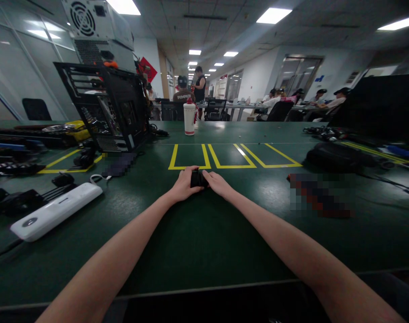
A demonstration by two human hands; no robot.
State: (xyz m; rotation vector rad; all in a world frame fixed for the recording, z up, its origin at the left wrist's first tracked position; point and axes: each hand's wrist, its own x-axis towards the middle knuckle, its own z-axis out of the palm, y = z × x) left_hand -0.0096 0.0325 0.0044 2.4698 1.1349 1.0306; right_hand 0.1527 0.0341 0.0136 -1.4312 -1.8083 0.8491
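A small black boxy object (198, 179) is between my two hands on the green table (204, 237); its exact kind is too small and dark to make out. My left hand (185, 185) wraps its left side, with the thumb in front and the fingers behind. Against its right side my right hand (217, 183) presses with closed fingers. Just beyond the hands, yellow tape (188, 168) marks several open-ended shapes on the tabletop.
An open computer case (123, 107) stands at the left, near a white power strip (59, 211). A white cup (189, 119) with a red top is ahead. On the right lie a black pouch (337, 157) and a blurred-out object (320, 197). People sit and stand far behind.
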